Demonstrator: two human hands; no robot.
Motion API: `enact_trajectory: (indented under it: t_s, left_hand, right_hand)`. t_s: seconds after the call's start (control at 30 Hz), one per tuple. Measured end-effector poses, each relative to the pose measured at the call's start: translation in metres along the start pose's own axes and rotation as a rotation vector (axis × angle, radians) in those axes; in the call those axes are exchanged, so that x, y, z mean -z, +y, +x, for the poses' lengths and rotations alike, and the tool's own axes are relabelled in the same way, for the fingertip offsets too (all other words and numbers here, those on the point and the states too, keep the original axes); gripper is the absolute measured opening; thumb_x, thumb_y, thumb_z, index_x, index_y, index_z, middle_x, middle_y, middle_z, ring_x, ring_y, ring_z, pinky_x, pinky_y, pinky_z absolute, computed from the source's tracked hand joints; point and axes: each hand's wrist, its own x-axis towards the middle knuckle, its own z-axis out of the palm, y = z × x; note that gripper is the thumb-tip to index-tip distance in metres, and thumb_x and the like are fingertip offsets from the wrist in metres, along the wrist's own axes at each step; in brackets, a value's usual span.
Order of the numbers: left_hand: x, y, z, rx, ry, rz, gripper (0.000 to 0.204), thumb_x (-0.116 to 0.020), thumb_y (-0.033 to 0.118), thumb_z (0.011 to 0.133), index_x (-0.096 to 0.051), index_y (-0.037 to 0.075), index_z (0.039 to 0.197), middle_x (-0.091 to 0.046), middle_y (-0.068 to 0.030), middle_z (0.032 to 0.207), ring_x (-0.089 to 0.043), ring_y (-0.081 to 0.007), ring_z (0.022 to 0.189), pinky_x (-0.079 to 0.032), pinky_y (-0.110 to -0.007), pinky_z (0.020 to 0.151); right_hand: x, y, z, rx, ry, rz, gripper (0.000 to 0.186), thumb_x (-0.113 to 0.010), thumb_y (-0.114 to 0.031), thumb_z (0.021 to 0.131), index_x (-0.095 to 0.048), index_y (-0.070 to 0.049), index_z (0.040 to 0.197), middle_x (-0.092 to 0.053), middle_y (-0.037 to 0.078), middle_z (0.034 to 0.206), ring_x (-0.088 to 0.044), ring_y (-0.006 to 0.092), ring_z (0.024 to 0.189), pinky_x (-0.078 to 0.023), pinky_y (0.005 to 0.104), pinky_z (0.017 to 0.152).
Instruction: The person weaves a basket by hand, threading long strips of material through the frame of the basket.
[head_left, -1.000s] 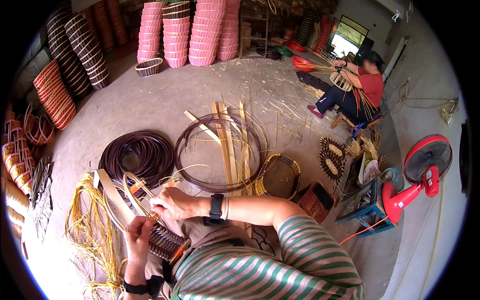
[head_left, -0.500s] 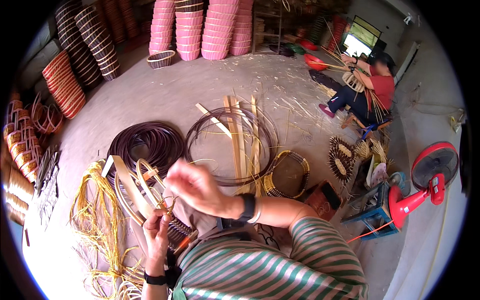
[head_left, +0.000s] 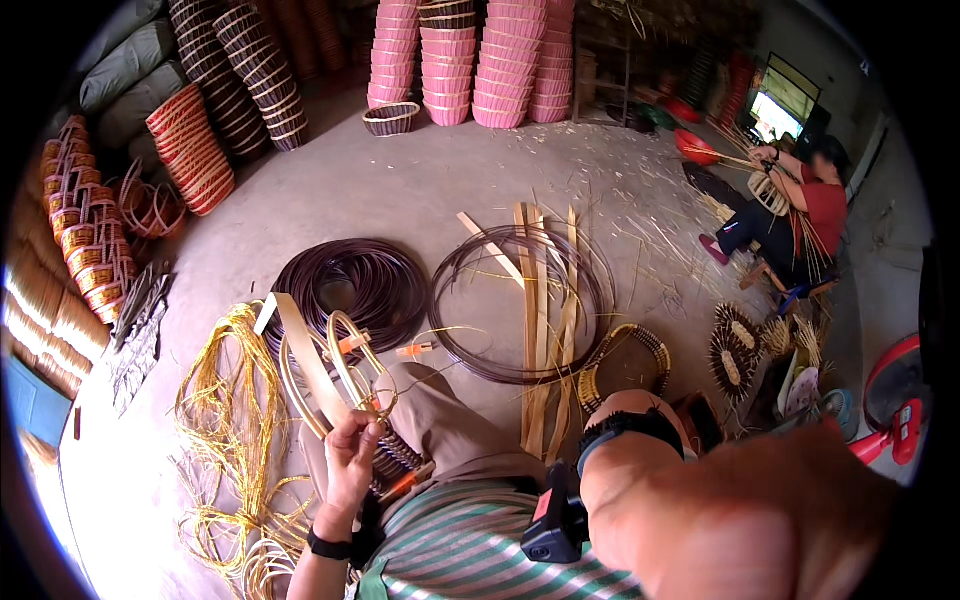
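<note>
My left hand is closed, thumb against fingers, at the lower end of a wide pale flat strip. The thin yellowish strand sticks out just beside those fingertips. Behind it, on my lap, rests a pale looped frame with a dark coiled, woven part and orange clips on it. My right hand looms large and blurred at the lower right, close to the camera and away from the work; its fingers cannot be made out.
Dark cane coils and a looser hoop over wooden strips lie on the floor ahead. Yellow strands spread at left. Stacked pink baskets stand behind. At right are a seated person and a red fan.
My right hand has swung from beside the frame toward the lower right, close to the camera. My left hand stays at the strip. The whole view has shifted, and an orange clip now shows beyond my knee.
</note>
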Motion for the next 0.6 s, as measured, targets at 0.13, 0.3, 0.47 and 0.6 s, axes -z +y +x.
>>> enact_trajectory:
  t_s: [0.13, 0.3, 0.47, 0.6]
  left_hand:
    - [-0.003, 0.004, -0.003, 0.018, -0.010, -0.071, 0.008, -0.057, 0.009, 0.092, -0.057, 0.001, 0.090, -0.052, 0.0037, 0.080, -0.046, -0.0047, 0.075, -0.038, -0.019, 0.071]
    - [-0.004, 0.000, -0.004, 0.026, 0.000, -0.079, 0.007, -0.057, 0.008, 0.092, -0.056, 0.001, 0.090, -0.052, 0.0036, 0.080, -0.046, -0.0043, 0.076, -0.039, -0.019, 0.072]
    - [-0.005, 0.000, -0.006, 0.051, 0.028, -0.051, 0.009, -0.057, 0.009, 0.092, -0.057, 0.000, 0.089, -0.055, 0.0025, 0.079, -0.048, -0.0040, 0.076, -0.040, -0.020, 0.070]
    - [-0.002, -0.002, -0.007, 0.003, 0.022, -0.045, 0.011, -0.058, 0.012, 0.092, -0.058, 0.001, 0.090, -0.055, 0.0032, 0.079, -0.048, -0.0043, 0.075, -0.040, -0.020, 0.070]
  right_hand:
    - [0.005, 0.003, -0.003, -0.011, -0.005, -0.002, 0.010, -0.057, -0.011, 0.086, -0.059, -0.001, 0.086, -0.060, 0.008, 0.077, -0.055, 0.0154, 0.066, -0.045, 0.0282, 0.059]
    - [0.013, -0.010, -0.005, 0.022, -0.010, 0.008, 0.011, -0.056, -0.012, 0.087, -0.059, -0.001, 0.087, -0.060, 0.008, 0.078, -0.056, 0.0160, 0.067, -0.045, 0.0283, 0.060]
    - [0.006, -0.006, -0.002, 0.018, 0.015, 0.009, 0.012, -0.054, -0.013, 0.087, -0.059, -0.001, 0.088, -0.060, 0.009, 0.080, -0.056, 0.0166, 0.069, -0.045, 0.0283, 0.062]
    - [-0.002, 0.000, 0.001, 0.021, 0.053, 0.049, 0.013, -0.053, -0.013, 0.087, -0.059, -0.001, 0.089, -0.060, 0.009, 0.081, -0.056, 0.0170, 0.070, -0.046, 0.0283, 0.063]
